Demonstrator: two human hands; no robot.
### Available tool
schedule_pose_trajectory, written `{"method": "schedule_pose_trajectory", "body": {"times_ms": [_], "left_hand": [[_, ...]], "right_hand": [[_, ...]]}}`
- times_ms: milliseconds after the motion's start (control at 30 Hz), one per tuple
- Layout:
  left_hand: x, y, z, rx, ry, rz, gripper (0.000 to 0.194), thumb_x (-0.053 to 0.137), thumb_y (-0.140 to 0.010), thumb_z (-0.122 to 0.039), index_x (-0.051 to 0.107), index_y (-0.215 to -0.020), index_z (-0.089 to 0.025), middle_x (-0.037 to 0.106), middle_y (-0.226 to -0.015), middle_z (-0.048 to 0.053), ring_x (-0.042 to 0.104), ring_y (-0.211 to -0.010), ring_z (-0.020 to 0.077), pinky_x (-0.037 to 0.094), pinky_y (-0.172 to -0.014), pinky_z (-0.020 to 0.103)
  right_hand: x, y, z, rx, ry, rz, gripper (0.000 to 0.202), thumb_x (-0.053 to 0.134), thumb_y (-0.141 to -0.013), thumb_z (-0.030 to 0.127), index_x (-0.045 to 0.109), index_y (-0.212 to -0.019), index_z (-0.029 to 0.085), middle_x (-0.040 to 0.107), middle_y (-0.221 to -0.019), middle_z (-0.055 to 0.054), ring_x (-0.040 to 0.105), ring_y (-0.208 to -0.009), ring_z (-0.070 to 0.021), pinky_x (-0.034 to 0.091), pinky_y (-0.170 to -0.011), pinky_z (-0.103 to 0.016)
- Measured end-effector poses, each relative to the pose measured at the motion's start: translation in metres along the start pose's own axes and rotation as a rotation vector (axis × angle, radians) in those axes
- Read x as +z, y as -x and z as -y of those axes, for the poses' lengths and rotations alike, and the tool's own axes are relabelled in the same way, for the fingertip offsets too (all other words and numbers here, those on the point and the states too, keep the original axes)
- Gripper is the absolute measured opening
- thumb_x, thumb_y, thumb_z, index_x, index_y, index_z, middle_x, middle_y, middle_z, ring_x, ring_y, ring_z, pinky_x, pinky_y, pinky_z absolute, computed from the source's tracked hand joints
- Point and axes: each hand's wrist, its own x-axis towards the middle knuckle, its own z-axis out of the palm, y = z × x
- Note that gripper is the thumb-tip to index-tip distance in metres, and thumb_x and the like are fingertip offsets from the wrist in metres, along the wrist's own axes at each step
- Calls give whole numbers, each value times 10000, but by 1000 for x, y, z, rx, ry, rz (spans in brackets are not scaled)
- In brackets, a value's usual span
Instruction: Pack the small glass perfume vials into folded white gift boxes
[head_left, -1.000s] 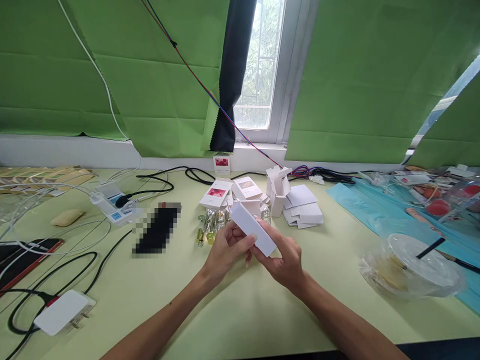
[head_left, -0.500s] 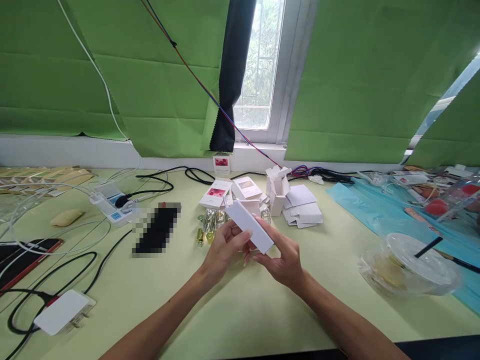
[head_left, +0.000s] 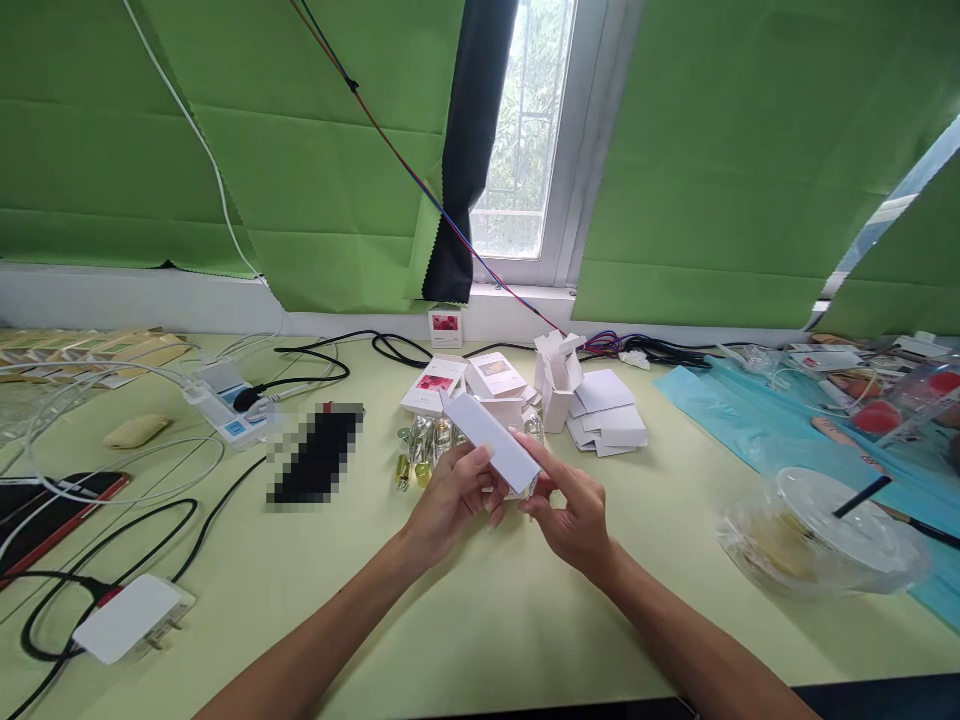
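Observation:
A narrow white box [head_left: 491, 442] is held above the table, tilted down to the right. My left hand [head_left: 454, 497] grips its left side, thumb on the upper face. My right hand [head_left: 571, 508] has its fingers closed at the box's lower right end. Behind my hands lie small foil-wrapped pieces [head_left: 422, 438] and gold-green cylinders [head_left: 403, 470]. Farther back are printed white boxes [head_left: 433, 385], an upright box with open flaps [head_left: 556, 385] and a pile of flat white cartons [head_left: 609, 412].
A bagged cup with a straw [head_left: 814, 530] stands at the right, beside blue plastic sheeting [head_left: 697, 395]. Left are a white charger [head_left: 131, 620], looped cables, a power strip [head_left: 225, 410] and a pixelated dark object [head_left: 319, 455]. A small box [head_left: 445, 328] stands by the wall.
The box has shifted slightly up and left in my hands. My right hand's fingers have moved to its lower end, and my left thumb has slid left along it.

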Motion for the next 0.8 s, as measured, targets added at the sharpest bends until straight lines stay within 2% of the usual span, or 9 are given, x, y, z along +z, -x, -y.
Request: {"method": "schedule_pose_trajectory", "body": {"times_ms": [200,433,600,800], "left_hand": [[1,0,0,-13,13,1,475,749,-802,-554,699,-1012,-131,622,-668,21,514,-537,110,488,-437,212],[2,-1,-1,-37,37,10,494,759,-774,-589,715,-924,-121,612,-650,23,504,-525,107,484,-421,207],[3,-1,-1,-42,65,12,486,761,-775,-583,720,-928,-123,649,-701,42,521,-529,111,485,-409,206],[3,0,-1,-57,91,3,466,765,-776,-571,722,-925,-132,655,-708,40,519,-528,113,480,-396,207]], "right_hand": [[0,0,0,4,-27,-2,512,638,-968,292,534,-1469,314,736,-1254,-117,640,-527,-105,571,-495,-245],[-1,1,-2,14,-59,18,456,564,-1012,349,545,-1464,289,704,-1304,-152,680,-587,-116,576,-511,-245],[-2,2,-2,42,-70,36,483,465,-1034,480,552,-1459,268,700,-1304,-167,711,-642,-139,601,-529,-260],[-1,-1,-2,20,-51,17,423,473,-1051,371,561,-1452,266,697,-1314,-157,764,-725,-168,607,-511,-239]]}}
